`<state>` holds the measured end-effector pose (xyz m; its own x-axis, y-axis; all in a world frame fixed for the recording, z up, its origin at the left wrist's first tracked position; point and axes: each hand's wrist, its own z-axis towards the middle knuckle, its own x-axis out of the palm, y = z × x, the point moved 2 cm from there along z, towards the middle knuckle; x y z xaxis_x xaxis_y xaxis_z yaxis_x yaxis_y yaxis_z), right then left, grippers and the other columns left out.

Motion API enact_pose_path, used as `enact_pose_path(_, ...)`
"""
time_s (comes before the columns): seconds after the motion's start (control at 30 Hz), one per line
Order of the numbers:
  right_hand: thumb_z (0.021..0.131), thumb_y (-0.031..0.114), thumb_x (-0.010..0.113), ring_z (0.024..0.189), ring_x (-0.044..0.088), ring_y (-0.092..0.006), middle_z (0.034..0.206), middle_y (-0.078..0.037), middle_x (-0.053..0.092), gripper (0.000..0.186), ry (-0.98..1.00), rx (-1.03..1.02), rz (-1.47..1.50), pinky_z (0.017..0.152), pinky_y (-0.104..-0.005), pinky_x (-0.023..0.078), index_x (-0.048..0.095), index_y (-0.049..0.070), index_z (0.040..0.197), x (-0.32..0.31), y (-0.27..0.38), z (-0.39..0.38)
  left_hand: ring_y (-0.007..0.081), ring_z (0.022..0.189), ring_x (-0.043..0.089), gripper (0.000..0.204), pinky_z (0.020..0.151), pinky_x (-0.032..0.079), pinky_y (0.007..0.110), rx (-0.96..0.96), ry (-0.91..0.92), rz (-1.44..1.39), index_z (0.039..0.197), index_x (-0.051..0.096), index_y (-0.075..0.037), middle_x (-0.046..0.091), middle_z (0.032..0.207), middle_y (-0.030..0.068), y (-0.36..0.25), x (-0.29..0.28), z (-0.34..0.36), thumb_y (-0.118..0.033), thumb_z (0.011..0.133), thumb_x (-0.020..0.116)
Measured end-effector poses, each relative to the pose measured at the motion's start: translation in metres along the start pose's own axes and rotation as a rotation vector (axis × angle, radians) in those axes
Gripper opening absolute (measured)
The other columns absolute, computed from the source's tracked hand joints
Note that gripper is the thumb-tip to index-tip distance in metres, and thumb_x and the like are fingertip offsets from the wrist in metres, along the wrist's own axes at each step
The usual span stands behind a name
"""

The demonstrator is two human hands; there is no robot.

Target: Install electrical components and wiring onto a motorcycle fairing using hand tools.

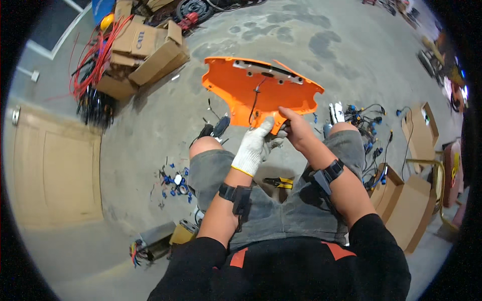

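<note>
An orange plastic shell (233,88) with a metal bracket (266,70) and a short black cable is held up above my lap, its inner side toward me. My left hand (258,140), in a white knit glove, grips its lower narrow part from below. My right hand (298,128) is bare and grips the lower right of that part, thumb on the inner face; its other fingers are partly hidden. Yellow-and-black pliers (278,182) lie on the floor between my legs.
Small blue parts (178,185) lie on the floor at left, black cables with connectors (371,145) at right. Cardboard boxes (145,45) and red wires (93,60) are piled at back left. Flattened cardboard (416,210) and a chair (452,175) stand or lie at right.
</note>
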<state>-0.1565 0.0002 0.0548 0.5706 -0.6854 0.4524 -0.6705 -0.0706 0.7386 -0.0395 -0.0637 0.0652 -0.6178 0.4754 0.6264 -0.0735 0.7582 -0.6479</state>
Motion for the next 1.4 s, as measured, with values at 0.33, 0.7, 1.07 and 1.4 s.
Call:
enact_pose_path(0.33,0.093,0.021,0.054,0.041,0.027,-0.0092,0.053,0.006,0.030,0.021,-0.002,0.253,0.661,0.042,-0.0283,0.025,0.041,0.017,0.078,-0.007,0.011,0.009,0.0180,0.078,0.067,0.047,0.068,0.057,0.031,-0.059,-0.007,0.028,0.118,0.062,-0.003,0.068,0.096,0.0077,-0.003,-0.013,-0.017,-0.045,0.099,0.053)
enact_pose_path(0.7,0.092,0.022,0.054,0.041,0.025,-0.0095,0.052,0.006,0.025,0.029,-0.132,0.299,0.749,0.044,-0.0278,0.024,0.037,0.016,0.068,-0.015,0.003,0.017,0.0192,0.076,0.063,0.041,0.072,0.059,0.035,-0.065,-0.158,-0.006,0.116,0.063,-0.008,0.062,0.087,0.0057,0.004,-0.011,-0.008,-0.043,0.098,0.055)
enact_pose_path(1.07,0.091,0.021,0.053,0.040,0.027,-0.0083,0.052,0.007,0.026,0.024,-0.054,0.358,0.729,0.042,-0.0277,0.025,0.039,0.017,0.072,-0.010,-0.005,0.013,0.0204,0.098,0.060,0.039,0.084,0.049,0.034,-0.060,-0.160,-0.035,0.121,0.059,-0.004,0.064,0.111,0.0078,0.019,-0.023,-0.005,-0.033,0.095,0.060)
enact_pose_path(1.4,0.090,0.019,0.057,0.041,0.026,-0.0082,0.054,0.006,0.026,0.022,-0.066,0.343,0.616,0.043,-0.0277,0.025,0.038,0.017,0.078,-0.013,-0.002,0.011,0.0260,0.112,0.055,0.064,0.097,0.047,0.040,0.076,-0.181,-0.237,0.135,0.047,-0.004,0.054,0.126,0.0113,0.014,0.000,-0.008,-0.055,0.096,0.051)
